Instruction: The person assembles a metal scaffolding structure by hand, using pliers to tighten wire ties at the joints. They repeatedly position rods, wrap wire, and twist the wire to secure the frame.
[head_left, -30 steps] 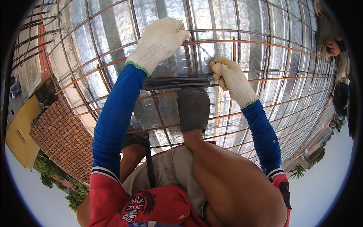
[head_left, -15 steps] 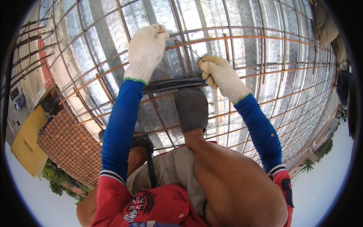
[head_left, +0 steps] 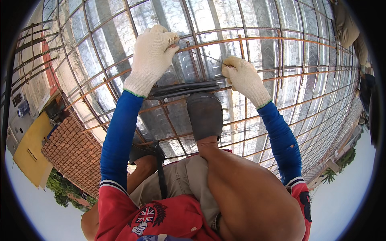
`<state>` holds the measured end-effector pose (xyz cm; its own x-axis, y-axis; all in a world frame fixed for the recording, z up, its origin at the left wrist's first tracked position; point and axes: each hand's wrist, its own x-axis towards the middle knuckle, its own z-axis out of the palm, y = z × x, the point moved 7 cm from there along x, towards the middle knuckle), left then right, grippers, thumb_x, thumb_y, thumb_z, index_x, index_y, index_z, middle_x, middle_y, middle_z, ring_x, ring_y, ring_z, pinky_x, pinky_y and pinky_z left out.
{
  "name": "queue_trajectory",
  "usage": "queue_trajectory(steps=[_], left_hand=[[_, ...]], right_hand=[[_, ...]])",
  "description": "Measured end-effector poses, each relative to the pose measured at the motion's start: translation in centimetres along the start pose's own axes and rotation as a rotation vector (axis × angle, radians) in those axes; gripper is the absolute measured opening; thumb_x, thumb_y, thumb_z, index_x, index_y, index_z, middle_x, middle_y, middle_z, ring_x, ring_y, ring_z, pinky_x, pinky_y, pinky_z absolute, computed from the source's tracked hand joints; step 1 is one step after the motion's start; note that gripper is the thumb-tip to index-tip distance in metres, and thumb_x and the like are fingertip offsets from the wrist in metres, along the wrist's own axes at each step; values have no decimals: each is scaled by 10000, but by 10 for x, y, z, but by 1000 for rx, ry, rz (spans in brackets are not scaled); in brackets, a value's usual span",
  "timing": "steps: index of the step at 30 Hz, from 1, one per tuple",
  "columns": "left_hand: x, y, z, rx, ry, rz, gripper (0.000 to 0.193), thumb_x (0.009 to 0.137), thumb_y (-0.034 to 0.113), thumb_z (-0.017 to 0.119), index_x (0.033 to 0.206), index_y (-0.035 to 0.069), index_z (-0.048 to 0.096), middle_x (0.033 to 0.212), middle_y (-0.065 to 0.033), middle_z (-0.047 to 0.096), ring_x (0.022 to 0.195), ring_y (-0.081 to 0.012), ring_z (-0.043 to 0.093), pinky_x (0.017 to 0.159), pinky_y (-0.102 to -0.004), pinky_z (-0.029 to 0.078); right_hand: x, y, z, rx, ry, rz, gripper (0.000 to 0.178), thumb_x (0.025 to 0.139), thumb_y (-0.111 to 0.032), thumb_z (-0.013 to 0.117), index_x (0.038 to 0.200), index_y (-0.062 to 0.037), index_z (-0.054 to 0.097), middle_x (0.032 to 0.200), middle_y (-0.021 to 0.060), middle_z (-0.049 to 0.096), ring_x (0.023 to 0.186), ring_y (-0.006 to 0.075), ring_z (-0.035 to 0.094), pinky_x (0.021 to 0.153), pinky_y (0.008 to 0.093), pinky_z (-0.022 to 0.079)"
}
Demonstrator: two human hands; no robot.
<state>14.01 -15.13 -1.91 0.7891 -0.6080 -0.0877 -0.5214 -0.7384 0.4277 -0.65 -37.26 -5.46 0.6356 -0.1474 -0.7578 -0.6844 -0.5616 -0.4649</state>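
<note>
My left hand [head_left: 155, 54], in a white knit glove, is closed beside a rusty rebar rod [head_left: 221, 41]; what its fingers hold is hidden. To its right, my gloved right hand [head_left: 244, 78] pinches the end of a thin wire [head_left: 211, 57]. That wire slants up and left from the fingers toward the rod near my left hand. Between and below the hands, a bundle of long black strips [head_left: 185, 89] lies across the rebar mesh [head_left: 277, 71], just ahead of my dark shoe [head_left: 204, 114].
Shiny corrugated metal decking [head_left: 257, 52] lies under the mesh. Rebar ends [head_left: 34, 52] stick out at the far left, past the deck edge, with a tiled roof [head_left: 76, 154] beyond. Another person's trousered leg [head_left: 346, 26] is at the upper right.
My right hand has shifted right and slightly down with the wire end. My left hand has tilted, its wrist moving left and down, while staying near the same rod.
</note>
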Motion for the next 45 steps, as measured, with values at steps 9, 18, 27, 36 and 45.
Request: queue_trajectory(steps=[9, 18, 27, 36, 45], left_hand=[[-73, 47, -15, -286, 114, -40, 376, 887, 232, 841, 1234, 112, 758, 1092, -141, 752, 947, -351, 718, 831, -429, 580], [-82, 83, 5, -284, -227, 211, 304, 962, 249, 751, 1249, 150, 740, 890, -85, 746, 848, -315, 708, 784, -439, 547], [-81, 84, 18, 31, -544, 328, 172, 906, 139, 739, 1076, 117, 753, 902, -95, 776, 912, -311, 777, 766, -432, 610], [-66, 73, 14, -6, -664, 171, 169, 988, 218, 688, 1095, 132, 787, 900, -106, 785, 890, -326, 777, 770, -472, 614], [-41, 62, -5, -90, -502, 160, 396, 976, 333, 749, 1302, 110, 737, 989, -141, 783, 917, -317, 787, 786, -443, 618]], right_hand=[[-63, -22, -45, 7, -34, 110, 227, 1025, -185, 613, 1105, -8, 729, 676, 3, 574, 536, 70, 508, 481, 272, 429], [-96, -25, -33, 177, -150, 206, 187, 1014, -155, 638, 1076, 3, 717, 711, 18, 600, 572, 68, 521, 493, 272, 430], [-97, -30, -13, -291, -138, -279, 262, 974, -212, 710, 1163, -32, 733, 965, 195, 753, 903, 409, 739, 799, 477, 580], [-101, -54, -9, -486, 76, -490, 348, 940, -197, 783, 1271, -114, 719, 821, 132, 723, 755, 329, 733, 670, 450, 563], [-90, -38, -5, -267, 42, -405, 287, 924, -174, 796, 1164, -28, 741, 851, 125, 752, 723, 284, 728, 674, 388, 568]])
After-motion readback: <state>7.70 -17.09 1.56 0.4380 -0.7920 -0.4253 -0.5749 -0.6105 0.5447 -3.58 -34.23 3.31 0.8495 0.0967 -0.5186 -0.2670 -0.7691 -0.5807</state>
